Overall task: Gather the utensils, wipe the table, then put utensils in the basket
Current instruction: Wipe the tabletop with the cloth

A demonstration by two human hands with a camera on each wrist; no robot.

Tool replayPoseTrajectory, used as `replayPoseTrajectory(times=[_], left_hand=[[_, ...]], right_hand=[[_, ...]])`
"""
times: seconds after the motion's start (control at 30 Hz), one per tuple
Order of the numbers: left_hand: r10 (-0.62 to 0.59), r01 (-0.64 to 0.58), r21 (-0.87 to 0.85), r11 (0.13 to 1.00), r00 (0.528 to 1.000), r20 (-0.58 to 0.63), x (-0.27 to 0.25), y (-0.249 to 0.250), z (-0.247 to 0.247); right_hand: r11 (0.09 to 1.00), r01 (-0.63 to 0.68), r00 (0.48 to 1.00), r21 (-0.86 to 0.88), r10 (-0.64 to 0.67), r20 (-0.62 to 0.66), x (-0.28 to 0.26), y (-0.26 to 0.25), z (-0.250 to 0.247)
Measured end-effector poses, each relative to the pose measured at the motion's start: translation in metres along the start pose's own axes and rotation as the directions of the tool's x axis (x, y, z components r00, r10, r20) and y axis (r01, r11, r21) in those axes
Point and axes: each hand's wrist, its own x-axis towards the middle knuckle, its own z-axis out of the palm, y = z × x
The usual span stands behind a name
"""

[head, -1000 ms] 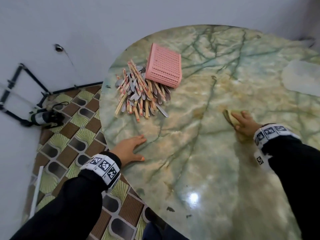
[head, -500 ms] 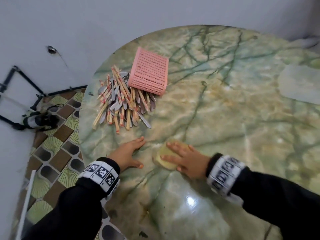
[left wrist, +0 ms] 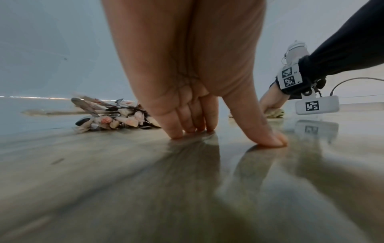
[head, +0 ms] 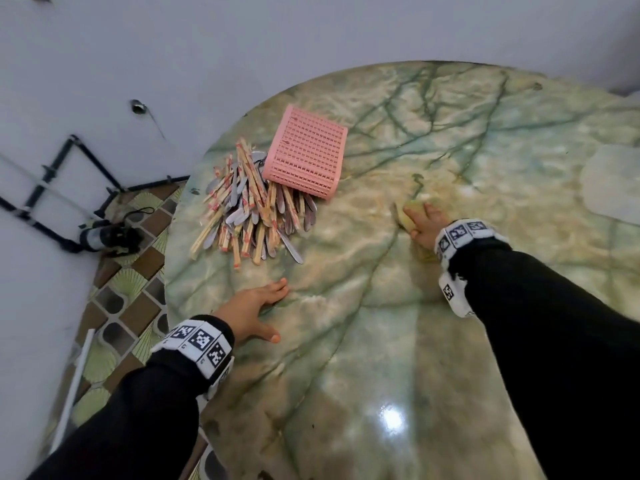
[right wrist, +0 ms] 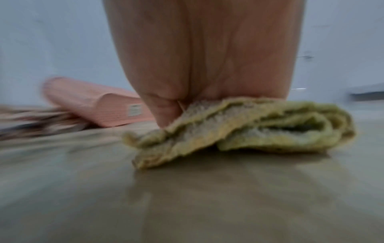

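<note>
Here the right hand [head: 424,225] lies flat on a folded yellow-green cloth [right wrist: 245,126], its fingers [head: 414,213] straight and close together, pressing the cloth down on the bench [head: 398,334] — nothing is pinched or curled around. The cloth looks soft and limp, a loose fold of terry that should bunch and slide easily on the glossy stone; a flat palm on top seems the right hold for wiping, though a lifted edge could roll under. The left hand [head: 251,311] rests open on the bench, fingers [left wrist: 176,129] straight and together, thumb spread apart, tips touching the surface and holding nothing.

Ahead of the left fingers, and well to the left of the right ones, the utensils [head: 249,216] lie in one heap: wrapped chopsticks mixed with flat metal pieces, probably spoons or knives. They look light, stiff and slippery on the stone, likely to scatter if nudged, so a gathered handful taken around the middle of the bundle should serve best.

The pink basket [head: 306,154] lies tipped on its side just beyond the heap, touching it — some of the utensils run under its edge. Whether anything is inside cannot be told, since its opening faces away.
</note>
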Motion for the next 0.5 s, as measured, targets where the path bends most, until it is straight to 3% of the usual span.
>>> replayPoseTrajectory(times=[0.07,0.13,0.23,0.3,0.37,0.4,0.47,0.5], left_hand=[[-0.002,0.002,-0.017,1.0,1.0,-0.006,-0.001,0.0,0.0],[-0.01,0.009,-0.032,0.999,1.0,-0.018,-0.001,-0.001,0.001],[-0.022,0.021,-0.042,0.999,0.999,-0.029,-0.001,-0.002,0.002],[-0.02,0.019,-0.037,0.999,0.999,-0.038,-0.001,-0.002,0.003],[-0.02,0.018,-0.045,0.999,0.999,-0.042,-0.001,-0.003,0.004],[-0.017,0.015,-0.05,0.999,0.999,-0.043,-0.001,-0.003,0.004],[-0.014,0.012,-0.059,0.998,0.999,-0.043,-0.001,-0.004,0.004],[-0.013,0.011,-0.06,0.998,0.999,-0.041,-0.001,-0.004,0.005]], right_hand=[[0.984,0.167,0.984,-0.066,-0.161,0.08,-0.011,-0.046,0.006],[0.915,0.371,0.921,-0.16,-0.34,0.192,-0.045,-0.082,0.017],[0.759,0.629,0.752,-0.168,-0.54,0.378,-0.133,-0.098,0.031],[0.62,0.776,0.602,-0.12,-0.669,0.436,-0.178,-0.074,0.039],[0.561,0.823,0.541,-0.085,-0.731,0.415,-0.189,-0.03,0.033],[0.575,0.812,0.566,-0.099,-0.735,0.373,-0.181,-0.007,0.028],[0.733,0.674,0.727,-0.093,-0.635,0.262,-0.155,0.037,0.015],[0.807,0.586,0.787,-0.074,-0.546,0.285,-0.137,0.056,0.009]])
